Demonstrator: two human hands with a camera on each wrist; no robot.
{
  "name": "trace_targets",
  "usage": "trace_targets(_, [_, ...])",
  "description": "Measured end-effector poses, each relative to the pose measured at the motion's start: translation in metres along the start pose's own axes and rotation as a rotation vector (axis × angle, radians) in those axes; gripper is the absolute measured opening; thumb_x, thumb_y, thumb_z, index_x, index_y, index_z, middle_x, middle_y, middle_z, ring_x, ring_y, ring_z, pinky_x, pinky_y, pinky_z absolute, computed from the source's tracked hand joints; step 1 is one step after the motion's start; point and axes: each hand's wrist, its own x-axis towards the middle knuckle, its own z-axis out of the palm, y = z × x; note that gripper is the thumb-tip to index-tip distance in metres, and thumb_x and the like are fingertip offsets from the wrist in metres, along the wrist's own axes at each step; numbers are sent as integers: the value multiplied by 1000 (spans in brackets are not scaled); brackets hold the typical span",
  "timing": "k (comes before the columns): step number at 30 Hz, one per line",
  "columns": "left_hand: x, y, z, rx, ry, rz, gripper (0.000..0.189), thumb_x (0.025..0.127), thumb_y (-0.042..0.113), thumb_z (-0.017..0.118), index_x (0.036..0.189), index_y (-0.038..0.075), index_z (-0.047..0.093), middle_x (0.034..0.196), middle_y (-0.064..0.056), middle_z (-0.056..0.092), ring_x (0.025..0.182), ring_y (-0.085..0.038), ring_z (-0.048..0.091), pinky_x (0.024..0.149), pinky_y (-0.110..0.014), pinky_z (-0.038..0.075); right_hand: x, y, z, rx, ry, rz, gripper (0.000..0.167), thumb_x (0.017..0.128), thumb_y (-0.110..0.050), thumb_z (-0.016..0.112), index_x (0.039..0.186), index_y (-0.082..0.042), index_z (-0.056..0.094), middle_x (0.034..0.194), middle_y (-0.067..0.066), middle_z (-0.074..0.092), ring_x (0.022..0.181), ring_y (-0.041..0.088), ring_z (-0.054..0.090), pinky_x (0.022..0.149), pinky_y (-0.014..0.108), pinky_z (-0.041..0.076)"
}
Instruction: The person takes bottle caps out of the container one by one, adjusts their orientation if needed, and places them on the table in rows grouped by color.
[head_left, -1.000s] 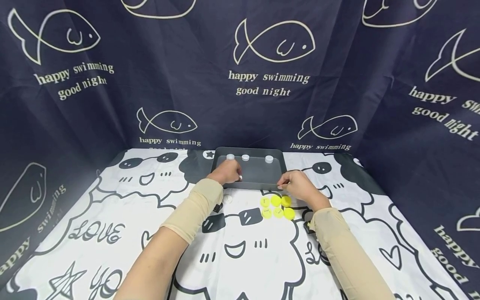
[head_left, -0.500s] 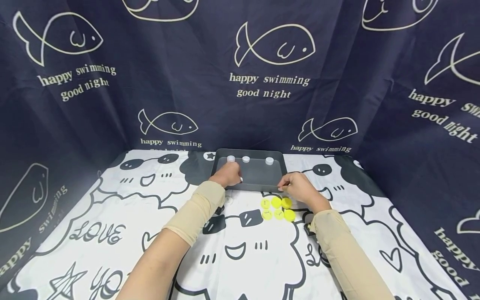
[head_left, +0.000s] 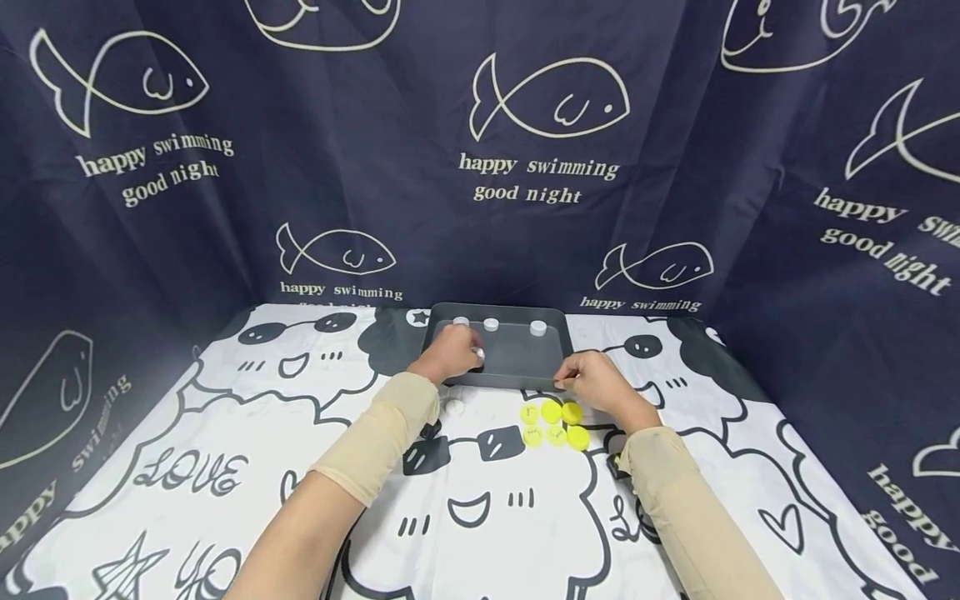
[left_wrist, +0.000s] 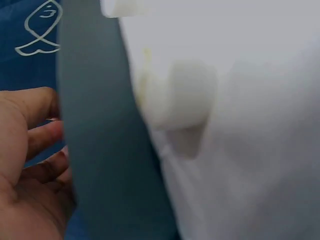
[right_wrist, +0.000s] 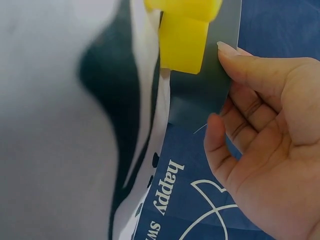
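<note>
My left hand [head_left: 452, 350] is over the left part of a dark grey tray [head_left: 517, 385], a small white bottle cap [head_left: 479, 357] pinched at its fingertips. In the left wrist view the tray's wall hides those fingertips. Three more white caps, one of them a middle cap [head_left: 491, 324], sit along the tray's far side. My right hand [head_left: 596, 382] pinches the rim at the tray's near right corner, thumb on the outer wall in the right wrist view. Just in front of the tray, several yellow bottle caps [head_left: 552, 412] lie in two rows.
Another white cap [head_left: 454, 407] lies on the patterned tablecloth [head_left: 472, 550], close to the left wrist. A dark blue curtain [head_left: 390, 167] with fish drawings hangs right behind the tray.
My left hand has shifted slightly left, and more of the white cap at its fingertips shows. The loose white cap by the wrist, covered half a second ago, is visible again. The right hand keeps its place.
</note>
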Motion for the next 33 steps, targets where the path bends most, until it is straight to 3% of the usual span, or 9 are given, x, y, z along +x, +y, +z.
trace_targets(4, [-5, 1, -10, -68, 54, 26, 28, 79, 8, 73, 107, 6, 75, 105, -6, 70, 96, -21, 65, 86, -35, 53, -2, -1, 0, 2, 10, -9, 10, 86, 0, 73, 82, -9, 76, 79, 0, 70, 75, 16, 63, 71, 34, 56])
trace_targets(12, [-29, 6, -33, -171, 133, 92, 29, 78, 7, 67, 106, 8, 74, 80, 0, 62, 70, -15, 53, 63, -30, 46, -2, 0, 1, 3, 5, -5, 11, 86, 0, 73, 81, -9, 76, 79, 0, 70, 74, 16, 62, 70, 33, 55])
trace_targets(18, [-55, 11, -55, -209, 177, 132, 28, 80, 9, 69, 107, 9, 74, 89, -1, 65, 78, -16, 55, 72, -33, 48, -1, 1, 1, 7, 2, -12, 12, 87, 0, 72, 81, -9, 76, 79, 0, 70, 75, 16, 63, 71, 33, 55])
trace_targets(28, [-85, 7, -72, -184, 168, 173, 22, 80, 7, 73, 102, 10, 75, 95, 0, 65, 87, -25, 59, 75, -34, 49, 0, 1, 2, -11, -7, -18, 8, 86, -1, 74, 84, -7, 77, 80, 0, 70, 75, 16, 62, 71, 34, 55])
trace_targets(33, [-90, 4, -77, -118, 103, 195, 25, 78, 5, 74, 103, 7, 75, 94, 0, 64, 85, -20, 59, 75, -32, 50, -1, 0, 1, 1, -7, -3, 10, 86, 0, 73, 82, -8, 76, 80, 2, 69, 75, 17, 62, 71, 34, 55])
